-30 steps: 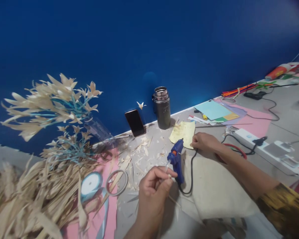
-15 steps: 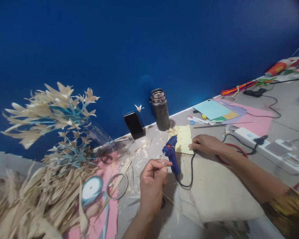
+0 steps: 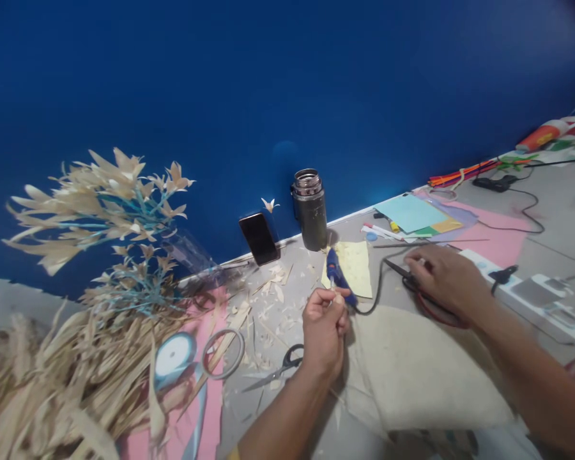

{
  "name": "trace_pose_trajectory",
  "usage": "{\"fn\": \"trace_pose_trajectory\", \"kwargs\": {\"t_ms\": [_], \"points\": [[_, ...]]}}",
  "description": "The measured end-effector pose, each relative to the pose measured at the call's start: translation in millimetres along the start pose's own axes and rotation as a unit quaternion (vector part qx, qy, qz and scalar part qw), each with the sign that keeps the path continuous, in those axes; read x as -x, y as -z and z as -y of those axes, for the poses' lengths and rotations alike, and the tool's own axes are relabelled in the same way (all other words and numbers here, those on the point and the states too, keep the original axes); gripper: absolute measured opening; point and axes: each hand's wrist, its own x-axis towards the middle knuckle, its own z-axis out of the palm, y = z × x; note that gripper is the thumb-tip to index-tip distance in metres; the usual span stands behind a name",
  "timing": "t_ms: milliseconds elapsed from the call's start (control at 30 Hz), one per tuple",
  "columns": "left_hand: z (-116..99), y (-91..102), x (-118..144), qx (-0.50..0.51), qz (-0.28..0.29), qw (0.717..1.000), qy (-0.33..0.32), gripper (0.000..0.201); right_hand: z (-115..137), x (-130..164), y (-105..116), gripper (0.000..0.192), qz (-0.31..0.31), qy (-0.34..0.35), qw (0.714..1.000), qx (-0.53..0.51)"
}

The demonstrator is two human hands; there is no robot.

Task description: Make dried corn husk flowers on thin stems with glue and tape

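Observation:
My left hand (image 3: 324, 326) is closed in a pinch, with thumb and fingertips together at the back end of a blue hot glue gun (image 3: 340, 275). Something small and pale shows at the fingertips, too small to make out. The glue gun rests partly on a yellow sheet (image 3: 361, 271), its black cord curving to the right. My right hand (image 3: 443, 275) grips pliers (image 3: 400, 271) with dark jaws pointing left and red handles, partly hidden under the hand. Scissors (image 3: 285, 367) with black handles lie left of my left wrist.
A folded beige cloth (image 3: 426, 370) lies in front. A dark flask (image 3: 311, 217) and a phone (image 3: 259, 237) stand by the blue wall. At left are husk flowers (image 3: 124, 191), dried husks (image 3: 52, 383), a ribbon spool (image 3: 175, 358) and a tape ring (image 3: 223, 353). A power strip (image 3: 531, 297) sits right.
My right hand has left the edge of the yellow sheet, moved right and taken hold of the pliers. My left hand has shifted right and slightly up, uncovering the scissors.

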Motion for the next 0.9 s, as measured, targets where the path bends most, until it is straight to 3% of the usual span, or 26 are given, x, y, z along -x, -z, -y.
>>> {"fn": "trace_pose_trajectory", "kwargs": {"t_ms": [100, 167, 233, 333, 533, 600, 733, 800, 900], "points": [[-9, -9.1, 10, 0.014, 0.031, 0.999, 0.008, 0.046, 43, 11, -9, 0.034, 0.039, 0.082, 0.982, -0.164], [-12, -14.5, 17, 0.022, 0.048, 0.998, 0.016, 0.046, 66, 13, -14, 0.049, 0.066, 0.083, 0.972, -0.209], [-14, -16.7, 25, 0.032, 0.063, 0.997, 0.038, 0.047, 79, 12, -17, 0.051, 0.083, 0.060, 0.967, -0.234], [-13, -11.1, 36, 0.031, 0.093, 0.992, 0.079, 0.045, 78, 13, -17, 0.037, 0.095, 0.060, 0.963, -0.245], [-13, 19.4, 59, -0.038, 0.152, 0.977, 0.144, 0.041, 68, 30, -16, 0.040, 0.101, 0.138, 0.961, -0.219], [-19, 29.3, 62, -0.071, 0.123, 0.981, 0.131, 0.036, 71, 34, -20, 0.041, 0.086, 0.161, 0.959, -0.214], [-39, 52.0, 62, -0.138, -0.011, 0.990, 0.028, 0.023, 74, 37, -23, 0.037, 0.086, 0.166, 0.960, -0.207], [-47, 63.8, 60, -0.143, -0.060, 0.988, 0.015, 0.021, 67, 36, -21, 0.036, 0.105, 0.173, 0.961, -0.188], [-50, 74.6, 58, -0.127, -0.067, 0.989, 0.036, 0.024, 45, 35, -16, 0.036, 0.132, 0.173, 0.964, -0.151]]}}
